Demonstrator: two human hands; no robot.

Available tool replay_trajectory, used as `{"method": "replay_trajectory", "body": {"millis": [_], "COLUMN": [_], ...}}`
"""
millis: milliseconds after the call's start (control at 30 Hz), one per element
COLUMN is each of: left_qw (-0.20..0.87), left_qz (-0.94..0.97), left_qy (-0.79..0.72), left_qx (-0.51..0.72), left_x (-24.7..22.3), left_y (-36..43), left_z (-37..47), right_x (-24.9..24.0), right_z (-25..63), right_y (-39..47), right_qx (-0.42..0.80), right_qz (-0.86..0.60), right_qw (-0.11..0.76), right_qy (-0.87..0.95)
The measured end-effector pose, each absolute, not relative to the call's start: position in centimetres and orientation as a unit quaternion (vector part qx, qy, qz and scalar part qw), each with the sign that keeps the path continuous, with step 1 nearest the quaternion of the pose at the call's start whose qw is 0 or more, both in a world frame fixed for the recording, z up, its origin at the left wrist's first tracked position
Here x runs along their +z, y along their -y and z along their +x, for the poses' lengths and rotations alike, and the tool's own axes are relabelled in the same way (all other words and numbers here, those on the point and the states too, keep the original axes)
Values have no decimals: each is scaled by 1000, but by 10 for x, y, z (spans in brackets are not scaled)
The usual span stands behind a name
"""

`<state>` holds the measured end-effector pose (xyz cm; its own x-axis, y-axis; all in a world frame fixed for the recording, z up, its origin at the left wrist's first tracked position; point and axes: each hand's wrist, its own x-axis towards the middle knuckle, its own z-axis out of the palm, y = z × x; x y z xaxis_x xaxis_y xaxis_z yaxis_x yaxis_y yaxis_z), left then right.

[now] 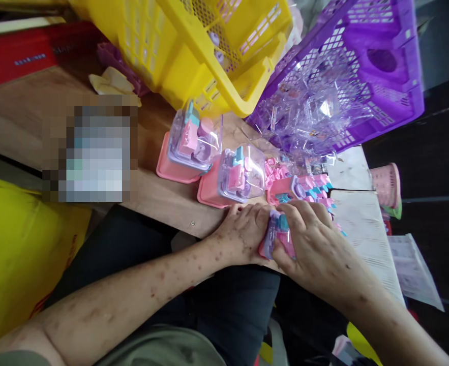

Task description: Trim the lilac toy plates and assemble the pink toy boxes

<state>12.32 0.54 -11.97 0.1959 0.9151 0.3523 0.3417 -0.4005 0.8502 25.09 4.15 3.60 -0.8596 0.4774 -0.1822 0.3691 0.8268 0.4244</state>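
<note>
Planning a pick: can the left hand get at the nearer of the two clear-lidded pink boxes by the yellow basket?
Probably yes: the nearer box stands just beyond the left hand, nothing visible between. But that hand is against the small box gripped by the right hand.

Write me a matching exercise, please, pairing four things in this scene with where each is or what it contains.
1. Yellow plastic basket
2. Purple plastic basket
3. Small clear-lidded box with a pink base
4. Round pink perforated plastic basket

A. Off to the right, past the white surface
B. Heaped with clear plastic pieces
C. In the right hand, beside the left
D. Holding small lilac pieces

Pairs: 1-D, 2-B, 3-C, 4-A
</note>
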Motion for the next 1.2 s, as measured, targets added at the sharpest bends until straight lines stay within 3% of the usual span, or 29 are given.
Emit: {"method": "replay_trajectory", "body": {"millis": [367, 533, 633, 800, 867, 1000, 1200], "left_qw": [304, 283, 298, 303, 299, 248, 155], "left_qz": [715, 704, 686, 683, 686, 688, 719], "left_qy": [-445, -435, -432, -446, -453, -506, -524], "left_qx": [445, 485, 503, 493, 485, 458, 429], "left_x": [-119, -126, -128, -129, -127, -107, -64], "left_y": [-7, -7, -7, -11, -8, 20, 73], "left_z": [124, 127, 128, 128, 127, 117, 77], "right_x": [33, 32, 30, 2, -17, -46, -45], "right_z": [254, 269, 285, 319, 329, 318, 245], "right_y": [-49, -48, -40, -13, -6, -8, -57], "right_qx": [154, 46, -54, -172, -235, -407, -323], "right_qz": [212, 287, 360, 505, 558, 595, 548], "right_qw": [131, 100, 36, -219, -275, -293, -312], "right_qy": [-956, -952, -931, -817, -747, -628, -705]}}
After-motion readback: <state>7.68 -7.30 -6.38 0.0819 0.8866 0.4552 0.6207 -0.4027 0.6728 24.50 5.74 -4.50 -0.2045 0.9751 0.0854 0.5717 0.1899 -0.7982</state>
